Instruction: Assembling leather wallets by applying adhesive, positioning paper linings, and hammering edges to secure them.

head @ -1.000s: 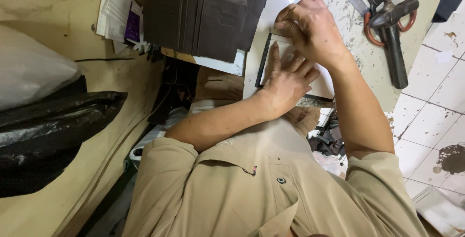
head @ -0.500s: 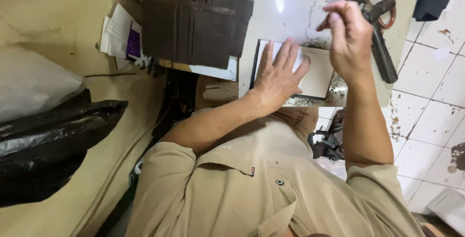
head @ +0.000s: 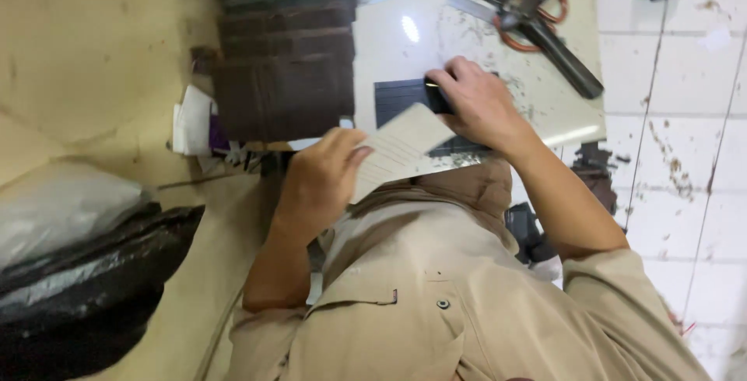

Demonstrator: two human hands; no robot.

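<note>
My left hand (head: 319,182) grips a pale lined card (head: 405,146) by its near end and holds it tilted above my lap. My right hand (head: 478,105) rests on a dark rectangular sheet (head: 397,99) that lies on the pale work board (head: 405,35). Its fingers curl around a small black object (head: 437,98) at the sheet's edge. The far end of the card overlaps the sheet's near side.
Large scissors with orange handles (head: 523,9) lie at the board's far right. A stack of dark brown sheets (head: 284,46) stands left of the board, with white papers (head: 194,120) beside it. A black plastic bag (head: 78,272) sits at left, with tiled floor (head: 685,155) at right.
My left hand has lifted the pale card off the board and drawn it toward my body. My right hand has come down from mid-air onto the dark sheet.
</note>
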